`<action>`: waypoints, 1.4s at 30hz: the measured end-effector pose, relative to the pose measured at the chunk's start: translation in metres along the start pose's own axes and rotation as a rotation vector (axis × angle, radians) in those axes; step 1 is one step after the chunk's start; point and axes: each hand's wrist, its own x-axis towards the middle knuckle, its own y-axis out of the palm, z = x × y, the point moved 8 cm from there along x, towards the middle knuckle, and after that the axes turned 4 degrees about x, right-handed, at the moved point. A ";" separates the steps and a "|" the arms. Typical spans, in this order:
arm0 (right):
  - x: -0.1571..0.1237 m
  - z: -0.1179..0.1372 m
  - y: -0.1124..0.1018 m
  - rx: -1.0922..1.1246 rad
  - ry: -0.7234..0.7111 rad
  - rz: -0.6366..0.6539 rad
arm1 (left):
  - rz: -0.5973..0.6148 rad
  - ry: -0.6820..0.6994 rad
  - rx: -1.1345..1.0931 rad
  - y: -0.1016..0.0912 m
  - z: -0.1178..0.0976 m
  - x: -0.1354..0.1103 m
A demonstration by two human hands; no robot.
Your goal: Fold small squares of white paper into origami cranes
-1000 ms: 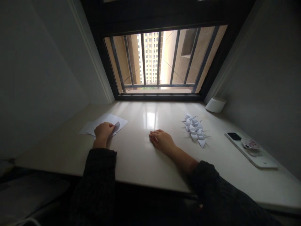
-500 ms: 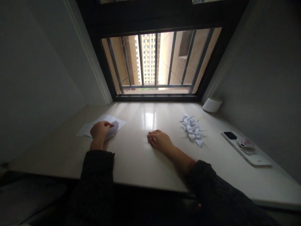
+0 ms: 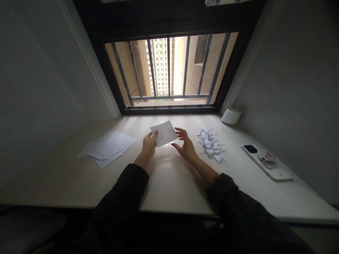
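White paper sheet (image 3: 164,133) is up off the counter (image 3: 169,187), pinched at its left corner by the left hand (image 3: 149,145). The open right hand (image 3: 185,145) curves just beside it, between the loose paper stack (image 3: 107,149) and folded paper cranes (image 3: 210,144).

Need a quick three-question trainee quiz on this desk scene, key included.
1. Which hand pinches the white paper sheet: the left hand or the right hand?
2. True or false: the origami cranes lie between the right hand and the smartphone.
3. Fill in the blank: the loose paper stack lies to the ____ of the left hand.

Key: 1. Left hand. 2. True. 3. Left.
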 end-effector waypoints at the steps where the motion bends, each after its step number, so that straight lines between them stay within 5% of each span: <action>1: 0.000 0.001 0.002 -0.021 -0.011 0.025 | 0.041 -0.013 0.012 0.002 0.005 0.000; 17: 0.004 -0.025 -0.014 0.156 0.248 -0.099 | 0.325 -0.138 0.065 0.018 0.010 -0.013; 24: 0.002 0.006 -0.021 -0.086 0.030 -0.065 | 0.358 -0.309 0.183 0.000 -0.004 -0.012; 32: 0.001 0.027 -0.018 -0.090 -0.159 0.022 | 0.449 -0.432 0.242 -0.008 -0.005 -0.011; 42: -0.001 -0.025 -0.021 0.319 0.291 -0.248 | 0.661 -0.480 0.286 0.006 -0.003 -0.032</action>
